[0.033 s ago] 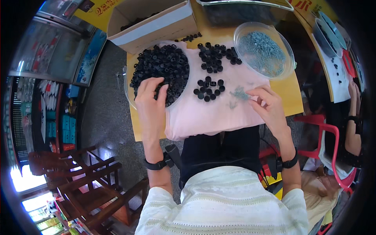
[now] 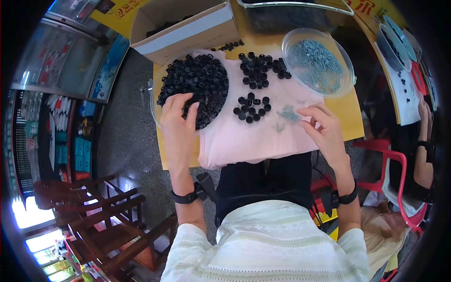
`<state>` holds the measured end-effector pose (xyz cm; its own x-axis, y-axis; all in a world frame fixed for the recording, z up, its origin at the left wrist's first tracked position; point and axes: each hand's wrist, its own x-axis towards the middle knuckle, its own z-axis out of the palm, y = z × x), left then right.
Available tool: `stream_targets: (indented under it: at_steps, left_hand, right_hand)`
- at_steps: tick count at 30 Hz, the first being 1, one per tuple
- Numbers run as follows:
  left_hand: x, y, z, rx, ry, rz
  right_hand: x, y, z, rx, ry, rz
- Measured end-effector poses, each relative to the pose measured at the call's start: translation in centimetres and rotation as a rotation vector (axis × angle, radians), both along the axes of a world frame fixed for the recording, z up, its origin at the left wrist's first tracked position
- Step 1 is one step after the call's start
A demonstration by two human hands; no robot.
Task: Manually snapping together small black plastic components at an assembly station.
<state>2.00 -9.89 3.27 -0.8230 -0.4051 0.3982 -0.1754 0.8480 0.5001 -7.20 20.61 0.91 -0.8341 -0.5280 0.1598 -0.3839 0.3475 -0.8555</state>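
My left hand (image 2: 179,123) rests at the near edge of a clear round tub (image 2: 229,89) heaped with small black plastic caps (image 2: 199,77). Its fingers curl over the caps, with the thumb apart from the index finger. On the pink cloth (image 2: 235,138), my right hand (image 2: 326,129) is closed in a loose pinch beside a small pile of thin silvery metal pieces (image 2: 287,113). What sits between those fingertips is too small to make out. Between the hands lies a loose group of round black caps (image 2: 252,107), with a larger group (image 2: 256,70) behind it.
A second clear tub (image 2: 348,77) of silvery metal pieces stands at the back right. Behind the caps is an open cardboard box (image 2: 188,35), with a dark bin (image 2: 296,19) beside it. Another person's arm (image 2: 424,160) and a red chair (image 2: 399,174) are at the right. Wooden chairs (image 2: 108,216) stand lower left.
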Motion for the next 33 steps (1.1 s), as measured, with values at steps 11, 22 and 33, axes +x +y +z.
stream_targets:
  at_steps: [11,22,33]
  left_hand:
    - [2.0,-5.2,0.8,-0.026,-0.433,0.054]
    - [0.3,-7.7,0.5,0.010,-0.568,-0.117]
    - [-0.2,-7.7,-1.1,0.190,-0.529,-0.178]
  right_hand:
    - [0.8,-6.0,3.5,0.021,0.112,0.149]
    - [-1.1,-18.5,1.0,0.251,0.423,0.376]
    - [-0.9,-21.7,-0.4,0.425,0.416,0.382]
